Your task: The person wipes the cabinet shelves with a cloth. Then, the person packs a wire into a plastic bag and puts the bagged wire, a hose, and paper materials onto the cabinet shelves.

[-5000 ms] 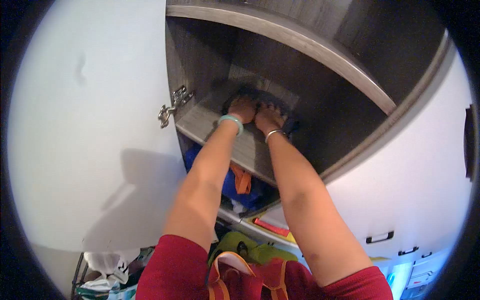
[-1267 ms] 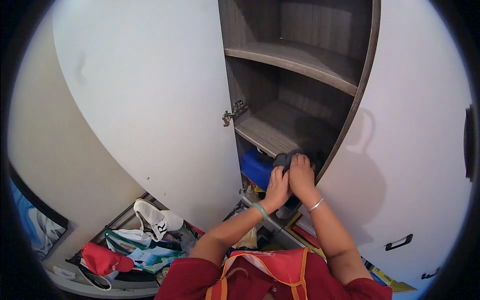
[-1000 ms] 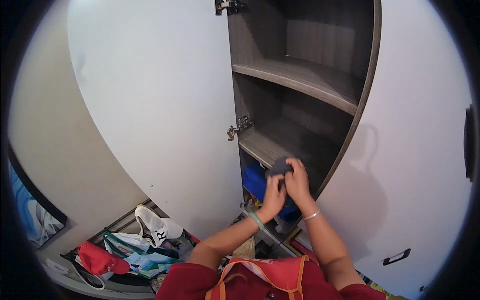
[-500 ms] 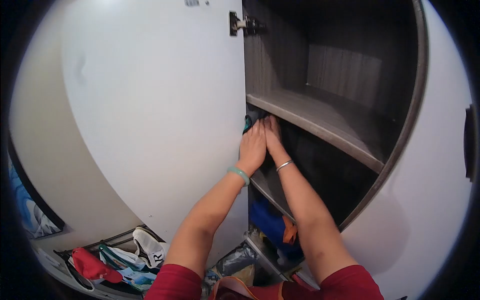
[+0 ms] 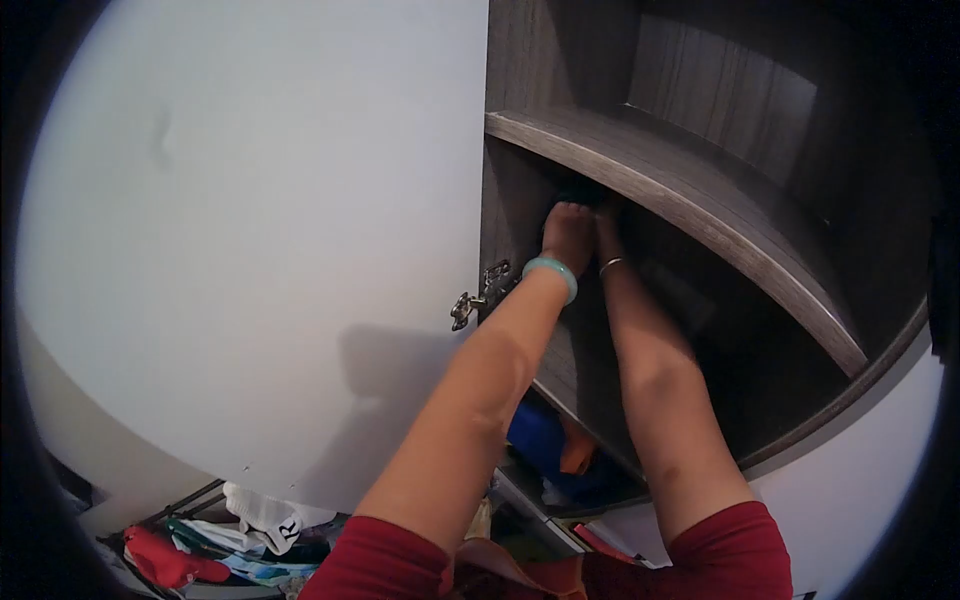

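Barely visible: right hand [image 5: 606,222], bundle [image 5: 578,190].

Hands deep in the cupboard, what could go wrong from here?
The left forearm looks close to the metal hinge and might scrape it. The left hand or right hand could knock the shelf above when withdrawing. The dark item there is barely visible, so it could slip unnoticed.
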Demonstrator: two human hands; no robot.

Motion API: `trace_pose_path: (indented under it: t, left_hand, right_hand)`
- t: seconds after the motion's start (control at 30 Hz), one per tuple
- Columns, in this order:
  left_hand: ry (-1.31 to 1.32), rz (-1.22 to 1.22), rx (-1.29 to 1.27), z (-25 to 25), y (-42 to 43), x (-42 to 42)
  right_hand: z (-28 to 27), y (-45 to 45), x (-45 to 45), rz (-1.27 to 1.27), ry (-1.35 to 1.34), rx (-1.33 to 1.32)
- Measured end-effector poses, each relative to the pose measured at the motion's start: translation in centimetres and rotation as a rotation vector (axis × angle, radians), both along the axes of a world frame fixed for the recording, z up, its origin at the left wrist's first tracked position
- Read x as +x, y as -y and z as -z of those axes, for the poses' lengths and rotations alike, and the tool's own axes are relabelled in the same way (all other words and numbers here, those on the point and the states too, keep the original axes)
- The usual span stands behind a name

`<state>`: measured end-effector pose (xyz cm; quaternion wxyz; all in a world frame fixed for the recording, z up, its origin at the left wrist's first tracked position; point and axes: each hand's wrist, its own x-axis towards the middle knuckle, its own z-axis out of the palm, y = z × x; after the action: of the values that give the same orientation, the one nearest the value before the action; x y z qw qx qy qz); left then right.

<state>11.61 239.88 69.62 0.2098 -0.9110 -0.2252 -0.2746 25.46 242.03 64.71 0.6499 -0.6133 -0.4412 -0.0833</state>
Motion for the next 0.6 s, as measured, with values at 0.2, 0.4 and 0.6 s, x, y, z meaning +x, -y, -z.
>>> trace_pose_path:
  t: [0.2, 0.4, 0.6]
  left_hand:
    - [0.026, 0.050, -0.171, 4.2, -1.3, 1.3]
    - [-0.254, 0.067, -0.184, 10.4, -1.6, 1.2]
    - [-0.254, 0.055, -0.568, 9.2, 0.4, -1.2]
  right_hand:
    - [2.9, -0.8, 1.9, -0.032, -0.084, 0.015]
    - [8.2, 1.0, 0.5, 0.018, 0.026, -0.226]
    - [7.8, 2.3, 1.2, 0.171, 0.265, -0.781]
